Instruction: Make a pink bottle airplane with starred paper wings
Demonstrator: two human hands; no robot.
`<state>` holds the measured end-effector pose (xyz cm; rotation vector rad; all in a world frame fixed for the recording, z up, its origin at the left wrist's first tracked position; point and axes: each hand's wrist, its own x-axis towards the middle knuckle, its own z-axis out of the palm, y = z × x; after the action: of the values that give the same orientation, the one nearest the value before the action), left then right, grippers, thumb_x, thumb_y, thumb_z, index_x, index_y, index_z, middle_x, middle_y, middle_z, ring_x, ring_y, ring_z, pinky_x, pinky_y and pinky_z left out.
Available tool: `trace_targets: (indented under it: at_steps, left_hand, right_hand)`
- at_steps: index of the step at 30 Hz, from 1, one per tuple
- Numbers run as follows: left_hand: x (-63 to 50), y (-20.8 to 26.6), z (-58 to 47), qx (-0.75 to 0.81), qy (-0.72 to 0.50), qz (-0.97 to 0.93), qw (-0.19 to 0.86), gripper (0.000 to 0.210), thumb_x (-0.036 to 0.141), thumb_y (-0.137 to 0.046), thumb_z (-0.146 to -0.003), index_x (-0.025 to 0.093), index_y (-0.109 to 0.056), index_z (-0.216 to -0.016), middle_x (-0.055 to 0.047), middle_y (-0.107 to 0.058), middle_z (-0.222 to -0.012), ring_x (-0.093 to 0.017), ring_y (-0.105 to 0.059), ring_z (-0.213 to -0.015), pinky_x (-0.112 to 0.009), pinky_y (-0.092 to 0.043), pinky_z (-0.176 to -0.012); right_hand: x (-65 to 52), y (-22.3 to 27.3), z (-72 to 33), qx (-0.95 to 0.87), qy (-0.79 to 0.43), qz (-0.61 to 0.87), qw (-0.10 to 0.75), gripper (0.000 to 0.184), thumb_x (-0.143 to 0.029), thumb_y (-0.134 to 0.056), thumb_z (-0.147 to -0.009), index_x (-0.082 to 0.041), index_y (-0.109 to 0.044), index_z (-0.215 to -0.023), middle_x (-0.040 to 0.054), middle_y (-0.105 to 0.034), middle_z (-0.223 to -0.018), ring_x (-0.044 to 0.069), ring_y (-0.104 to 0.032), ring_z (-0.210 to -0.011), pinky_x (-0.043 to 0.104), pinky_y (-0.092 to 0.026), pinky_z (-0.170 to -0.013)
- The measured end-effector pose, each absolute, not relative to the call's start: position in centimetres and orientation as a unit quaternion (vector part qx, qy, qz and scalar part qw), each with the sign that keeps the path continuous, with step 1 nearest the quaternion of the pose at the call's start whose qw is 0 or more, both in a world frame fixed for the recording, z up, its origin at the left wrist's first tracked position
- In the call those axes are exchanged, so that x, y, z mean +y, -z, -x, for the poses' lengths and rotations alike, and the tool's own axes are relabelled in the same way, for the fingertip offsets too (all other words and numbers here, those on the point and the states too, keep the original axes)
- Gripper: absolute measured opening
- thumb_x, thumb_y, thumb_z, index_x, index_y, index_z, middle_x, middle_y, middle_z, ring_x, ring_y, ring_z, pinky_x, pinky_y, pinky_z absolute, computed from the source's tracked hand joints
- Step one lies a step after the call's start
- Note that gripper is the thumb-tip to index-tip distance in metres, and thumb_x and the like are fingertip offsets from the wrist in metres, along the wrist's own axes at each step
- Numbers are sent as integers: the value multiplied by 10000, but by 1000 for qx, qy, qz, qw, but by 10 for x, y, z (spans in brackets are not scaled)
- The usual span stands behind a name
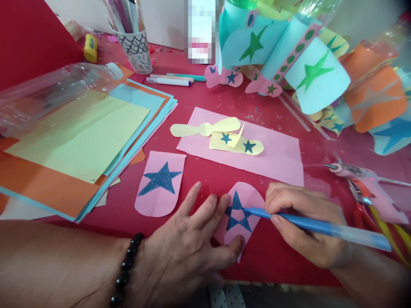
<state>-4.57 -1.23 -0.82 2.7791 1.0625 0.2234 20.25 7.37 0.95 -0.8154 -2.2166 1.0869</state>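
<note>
My right hand [305, 222] grips a blue felt-tip pen [316, 224], its tip on the right arm of a star drawn on a pink paper piece [253, 194]. That star's points are coloured dark blue, while its middle is still pink. With fingers spread, my left hand [199, 235] rests flat, its fingertips on the left and lower parts of the same piece. A second pink paper piece [157, 205], carrying a fully coloured blue star [161, 179], lies to the left. Behind them, yellow paper cut-outs [221, 139], two small blue stars on them, lie on a pink sheet [279, 158].
Coloured paper sheets [122, 119] are stacked at left under a clear plastic bottle [64, 81]. Felt-tip pens [170, 80] and a patterned cup [136, 51] stand behind. Decorated bottles [266, 47] fill the back right. A pink glue gun [375, 188] and scissors [361, 211] lie right.
</note>
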Motion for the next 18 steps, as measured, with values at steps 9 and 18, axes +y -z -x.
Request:
trace_targets:
  at_steps: [9, 18]
  left_hand:
    - [-12, 9, 45, 353, -73, -930, 76, 549, 566, -555, -930, 278, -430, -1381, -281, -341, -1515, -450, -394, -1354, -720, -290, -1049]
    - [-12, 7, 45, 351, -68, -931, 67, 557, 576, -550, -930, 279, -435, -1387, -279, -374, -1495, -449, -409, -1344, -706, -299, -1053]
  right_hand:
    - [73, -9, -203, -831, -390, 297, 264, 150, -46, -595, -777, -188, -591, -825, 20, -564, -670, 161, -549, -604, 312, -426, -544]
    - [73, -10, -201, -843, -383, 274, 260, 141, -43, -584, -768, -178, -581, -811, 16, -544, -639, 147, -515, -581, 302, -391, -527]
